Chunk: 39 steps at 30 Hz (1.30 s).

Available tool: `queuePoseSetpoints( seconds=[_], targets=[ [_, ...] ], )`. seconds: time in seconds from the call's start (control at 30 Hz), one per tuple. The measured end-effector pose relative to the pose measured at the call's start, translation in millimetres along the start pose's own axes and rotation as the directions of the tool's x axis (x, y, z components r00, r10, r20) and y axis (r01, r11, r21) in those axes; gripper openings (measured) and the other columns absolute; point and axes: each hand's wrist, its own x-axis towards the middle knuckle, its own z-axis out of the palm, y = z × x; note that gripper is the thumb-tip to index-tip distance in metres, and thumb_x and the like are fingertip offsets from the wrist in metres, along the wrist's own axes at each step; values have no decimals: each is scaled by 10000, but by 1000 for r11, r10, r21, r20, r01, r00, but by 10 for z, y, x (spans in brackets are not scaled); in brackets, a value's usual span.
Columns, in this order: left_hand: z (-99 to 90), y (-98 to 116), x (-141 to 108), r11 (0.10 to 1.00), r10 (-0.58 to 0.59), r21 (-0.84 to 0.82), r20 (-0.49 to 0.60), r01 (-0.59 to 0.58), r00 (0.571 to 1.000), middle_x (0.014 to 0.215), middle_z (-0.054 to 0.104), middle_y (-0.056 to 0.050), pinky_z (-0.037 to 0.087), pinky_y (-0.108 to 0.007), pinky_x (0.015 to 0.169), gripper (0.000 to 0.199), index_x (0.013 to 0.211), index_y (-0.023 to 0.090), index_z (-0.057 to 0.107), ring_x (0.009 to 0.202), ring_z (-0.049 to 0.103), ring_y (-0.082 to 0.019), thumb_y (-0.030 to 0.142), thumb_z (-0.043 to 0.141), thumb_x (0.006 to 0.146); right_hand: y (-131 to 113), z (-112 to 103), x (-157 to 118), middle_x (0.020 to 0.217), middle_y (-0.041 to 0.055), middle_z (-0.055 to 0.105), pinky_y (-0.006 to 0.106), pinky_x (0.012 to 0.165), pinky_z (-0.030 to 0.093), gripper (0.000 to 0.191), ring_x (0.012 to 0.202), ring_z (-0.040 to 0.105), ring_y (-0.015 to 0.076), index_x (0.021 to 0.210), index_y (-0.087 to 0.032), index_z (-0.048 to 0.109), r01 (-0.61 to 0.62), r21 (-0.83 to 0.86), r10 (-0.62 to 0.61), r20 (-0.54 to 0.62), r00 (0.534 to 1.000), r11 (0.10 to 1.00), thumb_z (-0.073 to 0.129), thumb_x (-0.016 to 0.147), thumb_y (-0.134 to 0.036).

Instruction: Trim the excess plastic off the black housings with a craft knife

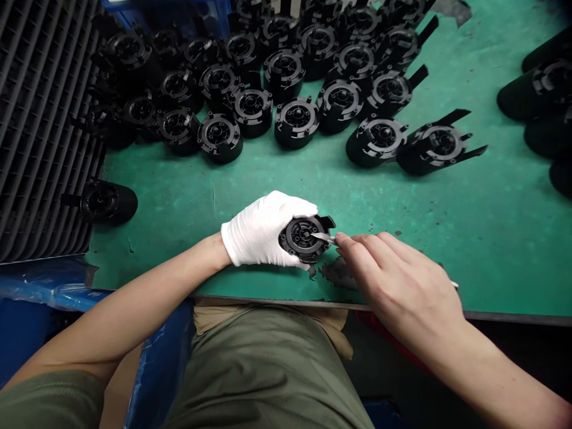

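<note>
My left hand [263, 233], in a white glove, is closed around a round black plastic housing [295, 239] just above the front of the green table. The housing's ringed end, with its screw posts and central hub, faces up toward me. Bare and ungloved, my right hand [397, 274] grips a craft knife [329, 238]. Its pointed silver blade reaches over the housing's face, the tip close to the central hub; whether it touches cannot be told. The knife's white tail end shows behind my right hand.
Several similar black housings [297, 122] stand in rows across the back of the green table [250, 179]. One housing [109, 202] lies at the left beside a black ribbed rack [40, 119]. More dark cylinders [518, 95] lie at the right edge. A blue bin [179, 15] stands behind.
</note>
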Motion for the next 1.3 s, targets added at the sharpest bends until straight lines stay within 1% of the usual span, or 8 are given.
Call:
queuePoseSetpoints(
  seconds=[0.27,0.43,0.53,0.8,1.0,1.07,1.17,1.3],
  targets=[
    [-31,38,13,999,-38,-20,35,39,999,1095,845,-98,614,-413,924,606,1182,206,749,999,833,-315,651,946,821,-22,-83,19,925,113,745,393,725,479,259,796,581,244,1270,-83,694,7,-23,-6,39,999,1000,534,1078,-12],
    [172,118,-167,989,-130,45,-137,137,982,1298,824,-157,609,-507,1098,811,1304,213,724,1225,804,-379,740,990,748,20,-99,17,865,95,678,401,737,459,235,781,538,253,1222,-77,721,30,-29,-28,60,998,999,556,1064,-24],
    [285,192,-250,980,-163,72,-241,185,957,1287,821,-156,610,-520,1089,810,1301,206,713,1218,808,-382,788,941,787,-15,-113,9,856,89,667,394,722,436,256,778,533,249,1232,-74,722,37,-28,-36,46,998,999,534,1067,-18],
    [294,228,-201,978,-189,49,-224,205,956,1220,820,-122,621,-484,1042,805,1225,205,724,1148,808,-351,810,955,747,-82,-83,-75,922,85,729,388,753,476,72,797,587,230,1150,-142,671,-54,109,54,-3,999,993,621,1105,-118],
    [400,528,-405,905,-304,201,-311,375,900,1144,743,-126,666,-487,908,870,1119,216,728,1076,757,-350,859,997,598,51,59,-171,1014,80,779,367,739,477,242,844,654,218,1305,-133,668,-120,227,131,-33,991,966,688,1066,-95],
    [379,550,-488,911,-269,228,-306,345,913,1102,720,-111,664,-474,858,835,1134,211,695,1021,746,-323,859,961,681,160,138,-175,1071,95,794,377,762,479,247,869,662,225,1318,-146,670,-75,277,84,-20,996,958,670,1075,-99],
    [265,419,-477,964,-112,202,-281,173,953,1195,724,-145,652,-537,976,921,1271,196,644,1110,749,-351,876,928,718,298,216,-169,1100,105,792,377,783,474,208,890,664,222,1298,-155,673,-35,315,48,-33,998,949,668,1092,-126],
    [106,144,-241,989,98,115,-45,-93,994,1531,672,-246,583,-599,1180,1214,1595,194,474,1395,694,-440,782,1011,678,301,195,-169,1086,93,781,362,788,473,209,889,651,208,1297,-156,668,4,312,5,-29,1000,950,675,1091,-123]
  ],
)
